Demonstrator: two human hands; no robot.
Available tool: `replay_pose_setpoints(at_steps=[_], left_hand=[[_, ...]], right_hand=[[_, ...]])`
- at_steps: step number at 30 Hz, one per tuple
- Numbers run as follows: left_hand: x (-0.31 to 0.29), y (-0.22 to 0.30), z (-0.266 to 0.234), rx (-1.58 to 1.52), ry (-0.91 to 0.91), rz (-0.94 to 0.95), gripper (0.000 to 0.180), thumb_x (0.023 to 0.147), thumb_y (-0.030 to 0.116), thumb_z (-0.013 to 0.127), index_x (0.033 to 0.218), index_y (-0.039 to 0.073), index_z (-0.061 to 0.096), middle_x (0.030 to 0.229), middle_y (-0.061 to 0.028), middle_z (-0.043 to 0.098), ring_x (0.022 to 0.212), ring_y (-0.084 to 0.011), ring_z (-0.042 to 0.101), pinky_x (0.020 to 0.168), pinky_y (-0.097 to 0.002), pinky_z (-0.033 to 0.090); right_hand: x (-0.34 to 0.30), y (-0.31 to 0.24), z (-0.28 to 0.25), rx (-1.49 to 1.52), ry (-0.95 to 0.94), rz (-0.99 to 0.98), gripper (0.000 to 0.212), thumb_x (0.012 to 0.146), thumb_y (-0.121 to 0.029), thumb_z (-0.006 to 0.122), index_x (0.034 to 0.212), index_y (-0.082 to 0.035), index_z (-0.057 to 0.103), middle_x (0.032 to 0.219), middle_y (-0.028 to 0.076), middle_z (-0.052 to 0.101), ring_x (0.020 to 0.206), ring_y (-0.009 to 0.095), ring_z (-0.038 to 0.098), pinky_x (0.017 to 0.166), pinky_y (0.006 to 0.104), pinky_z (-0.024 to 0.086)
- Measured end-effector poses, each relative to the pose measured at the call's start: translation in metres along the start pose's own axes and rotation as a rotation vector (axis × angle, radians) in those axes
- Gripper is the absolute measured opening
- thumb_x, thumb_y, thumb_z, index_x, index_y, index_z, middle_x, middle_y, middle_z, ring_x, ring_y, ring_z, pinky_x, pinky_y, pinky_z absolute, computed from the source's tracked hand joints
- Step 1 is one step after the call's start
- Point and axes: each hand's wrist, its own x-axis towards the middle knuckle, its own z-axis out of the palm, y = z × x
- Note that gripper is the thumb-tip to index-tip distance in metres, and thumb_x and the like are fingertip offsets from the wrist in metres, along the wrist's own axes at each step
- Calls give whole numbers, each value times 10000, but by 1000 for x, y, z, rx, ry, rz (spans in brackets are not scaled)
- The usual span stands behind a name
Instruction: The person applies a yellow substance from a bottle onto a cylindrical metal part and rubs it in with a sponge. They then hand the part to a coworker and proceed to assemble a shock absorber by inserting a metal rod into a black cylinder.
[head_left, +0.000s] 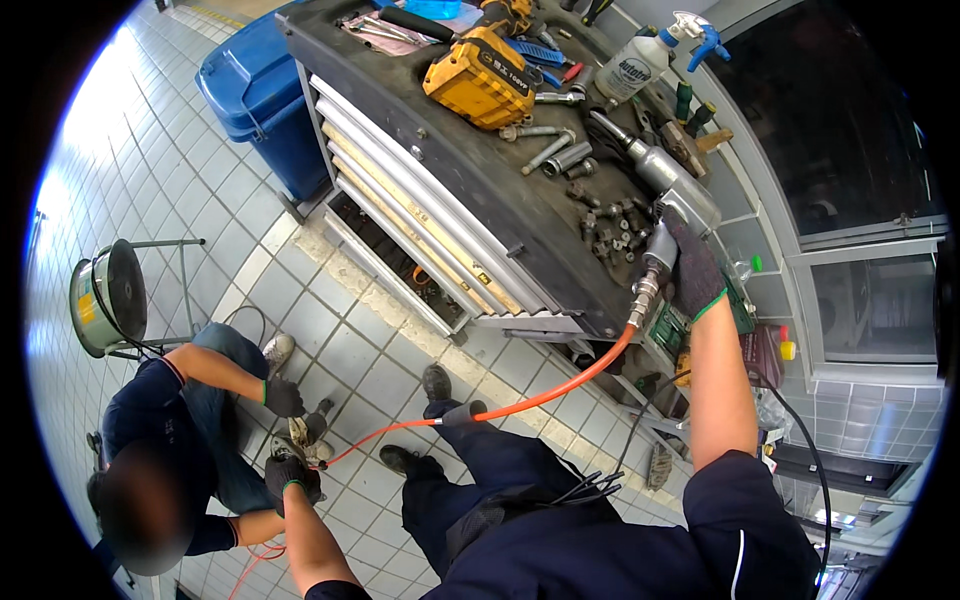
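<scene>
My right hand [692, 262], in a dark glove with a green cuff, is wrapped round the handle of a silver air tool [678, 182] on the cabinet top. The tool's long narrow nose points to the far left. A metal coupling [647, 294] joins its handle to an orange air hose [560, 388], which runs down to the left. My left hand [290, 476], gloved too, is closed low at the left, beside the hose's thin far part. What it holds is hidden. Just beyond lies a pale and grey object [304, 432] of unclear kind.
A co-worker crouches at the left, one gloved hand [284, 398] close to mine. The tool cabinet [470, 200] carries a yellow cordless tool [482, 78], sockets [612, 228] and a spray bottle [635, 68]. Its lower drawer [385, 258] stands out. A blue bin [258, 85] and hose reel [108, 298] stand leftward.
</scene>
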Motion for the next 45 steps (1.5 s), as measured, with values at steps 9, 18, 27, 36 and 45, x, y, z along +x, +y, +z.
replay_pose_setpoints(at_steps=[9, 18, 27, 36, 45], left_hand=[[-7, 19, -21, 21, -82, -171, 494, 939, 371, 712, 1332, 72, 727, 1359, -247, 757, 1255, -428, 736, 993, -499, 599], [4, 28, -12, 99, -34, -136, 493, 866, 298, 798, 1304, 84, 728, 1344, -232, 759, 1254, -415, 737, 1015, -485, 603], [-9, 17, -5, 172, -23, -74, 525, 792, 226, 885, 1276, 96, 730, 1330, -217, 760, 1254, -401, 737, 1038, -472, 607], [3, -16, -7, -57, 86, 9, 391, 893, 254, 741, 1269, 151, 766, 1263, -222, 776, 1219, -441, 726, 1027, -512, 592], [-15, -19, -14, -80, -22, 141, 390, 944, 379, 713, 1213, 111, 802, 1194, -226, 797, 1159, -434, 751, 999, -523, 592]], right_hand=[[-2, 7, 0, -24, 33, -75, 485, 1021, -489, 780, 1209, -42, 753, 940, 56, 729, 780, 158, 698, 650, 314, 553], [-10, 5, 8, -10, 102, -100, 485, 1026, -488, 764, 1171, -25, 768, 929, 60, 724, 761, 147, 673, 658, 299, 534], [-9, 8, 2, -67, 148, -109, 477, 1042, -462, 742, 1204, -14, 746, 937, 71, 717, 694, 138, 649, 590, 302, 511], [11, 75, -96, -501, 276, -436, 658, 991, -53, 581, 1647, -66, 538, 1328, 156, 714, 868, 165, 697, 688, 297, 566], [-77, -7, 110, -545, -36, -1074, 290, 1092, -85, 683, 1365, 9, 712, 1323, 127, 669, 1079, 196, 690, 863, 291, 564]])
